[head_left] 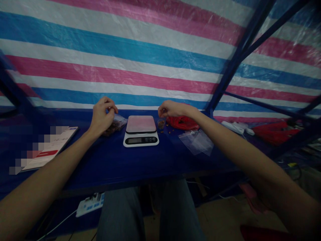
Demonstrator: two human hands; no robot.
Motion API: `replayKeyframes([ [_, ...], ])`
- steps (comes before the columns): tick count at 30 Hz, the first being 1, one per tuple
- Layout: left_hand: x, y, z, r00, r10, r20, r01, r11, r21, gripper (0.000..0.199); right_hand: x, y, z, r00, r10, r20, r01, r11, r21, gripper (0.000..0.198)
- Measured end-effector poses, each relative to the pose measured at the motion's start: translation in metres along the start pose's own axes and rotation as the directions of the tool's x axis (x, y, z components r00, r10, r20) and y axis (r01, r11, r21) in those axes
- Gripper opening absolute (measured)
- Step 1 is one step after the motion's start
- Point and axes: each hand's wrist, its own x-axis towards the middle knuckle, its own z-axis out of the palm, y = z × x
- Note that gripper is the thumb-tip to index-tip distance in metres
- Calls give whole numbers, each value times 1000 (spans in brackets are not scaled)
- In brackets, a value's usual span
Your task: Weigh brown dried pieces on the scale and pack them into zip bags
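Clear plastic bag of brown bits (pixel 115 126): pinched at its top by my left hand (pixel 102 115), left of the white digital scale (pixel 140 131);
Right hand (pixel 170 108): fingertips bunched over a small clear cup (pixel 161 124); whether they grasp anything, I cannot tell;
Table (pixel 120 160): blue

Dim, bluish light; edges warped, corners blurred; tarp faintly glossy.

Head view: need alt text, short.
A person seated at a blue table reaches both bare hands past a white digital kitchen scale: the left hand touches a clear plastic bag of brown pieces, the right hand hovers over a small clear cup. Empty clear zip bags lie right of the scale.
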Motion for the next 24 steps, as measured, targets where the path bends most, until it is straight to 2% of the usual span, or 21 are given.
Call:
replayKeyframes([
  [2, 0, 0, 0, 1000, -12, 0, 12, 1000, -3, 24, -16, -4, -2, 992, 114, -58, -116, 992, -42, 20],
  [3, -1, 0, 0, 1000, -23, 3, 23, 1000, -2, 24, -24, -5, -2, 983, 179, -42, -180, 983, -45, 20],
  [6, -2, 1, 1, 999, -37, 7, 37, 999, -6, 25, -46, -7, 8, 958, 270, 97, -270, 963, -15, 15],
  [8, -2, 1, 1, 1000, -30, 10, 30, 999, -15, 25, -54, -4, 20, 962, 252, 106, -253, 967, -2, 12],
  [13, -3, 1, 2, 998, -62, 14, 62, 998, 0, 25, -56, 13, 42, 990, 129, -61, -131, 991, -25, 25],
  [18, -3, -2, 1, 997, -64, 42, 64, 998, 2, 24, -43, 18, 52, 977, 67, -201, -88, 991, -102, 24],
  [20, -3, -4, 1, 998, -41, 46, 42, 999, -14, 24, -37, 17, 56, 974, 75, -214, -100, 989, -112, 24],
  [24, -3, -7, 1, 998, -37, 48, 38, 999, -15, 24, -30, 19, 60, 983, 84, -161, -99, 991, -87, 16],
])
